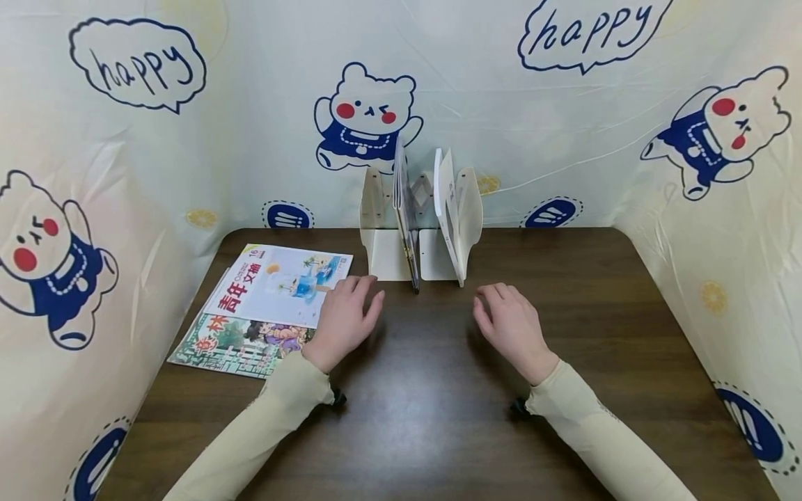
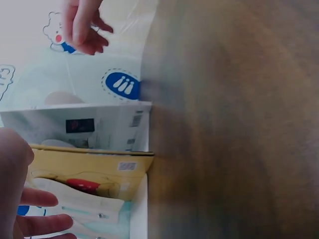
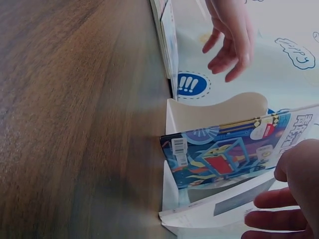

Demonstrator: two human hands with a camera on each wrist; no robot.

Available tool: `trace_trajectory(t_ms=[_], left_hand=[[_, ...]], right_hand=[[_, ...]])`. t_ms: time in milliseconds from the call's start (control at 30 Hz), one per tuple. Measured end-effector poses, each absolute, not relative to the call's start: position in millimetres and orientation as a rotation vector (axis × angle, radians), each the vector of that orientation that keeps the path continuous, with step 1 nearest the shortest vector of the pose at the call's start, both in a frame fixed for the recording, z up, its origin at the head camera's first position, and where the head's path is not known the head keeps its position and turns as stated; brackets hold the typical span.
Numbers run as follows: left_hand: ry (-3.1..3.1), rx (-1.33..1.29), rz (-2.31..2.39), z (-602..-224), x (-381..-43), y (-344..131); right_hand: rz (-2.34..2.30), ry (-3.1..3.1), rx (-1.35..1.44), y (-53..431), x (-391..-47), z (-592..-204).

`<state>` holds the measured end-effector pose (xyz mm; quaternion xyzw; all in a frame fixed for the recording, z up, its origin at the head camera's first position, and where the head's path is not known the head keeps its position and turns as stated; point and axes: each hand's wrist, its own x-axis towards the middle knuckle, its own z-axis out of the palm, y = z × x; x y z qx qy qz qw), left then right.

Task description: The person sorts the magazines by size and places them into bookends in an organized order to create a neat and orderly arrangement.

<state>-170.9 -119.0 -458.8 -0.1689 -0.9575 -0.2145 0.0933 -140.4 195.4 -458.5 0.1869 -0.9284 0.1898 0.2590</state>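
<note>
My left hand (image 1: 347, 320) hovers near the right edge of a white magazine (image 1: 291, 278), fingers loosely bent and holding nothing. Across from it, my right hand (image 1: 510, 330) is likewise relaxed, in front of the rack's right side. Between and beyond both hands stands a white desktop book rack (image 1: 387, 256). One or more thin magazines (image 1: 404, 209) stand upright near its middle; the right wrist view shows a colourful blue cover (image 3: 224, 154). A white book (image 1: 443, 209) leans against the rack's right end. In the left wrist view, a yellow cover (image 2: 99, 167) faces my left hand.
The white magazine lies over a green illustrated magazine (image 1: 232, 348) on the left of the dark wooden table (image 1: 413, 417). A pale curtain (image 1: 263, 104) printed with bears encloses the table's back and sides, close behind the rack.
</note>
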Motion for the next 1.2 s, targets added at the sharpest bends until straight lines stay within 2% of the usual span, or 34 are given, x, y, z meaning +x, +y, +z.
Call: trace_trajectory(t_ms=[233,667,1200], left_hand=[[-2.888,-0.556,-0.471,-464.3,-156.1,-116.6],[-2.870,-0.539,-0.524,-469.9,-149.7,-115.9],[-2.810,-0.555,-0.589,-468.6,-141.8,-116.7]], right_hand=[[0.533,-2.532,0.505,196.5,-137.7,-460.2],[0.532,-2.510,0.527,196.1,-142.6,-454.8],[0.506,-2.535,0.346,199.8,-211.2,-410.4]])
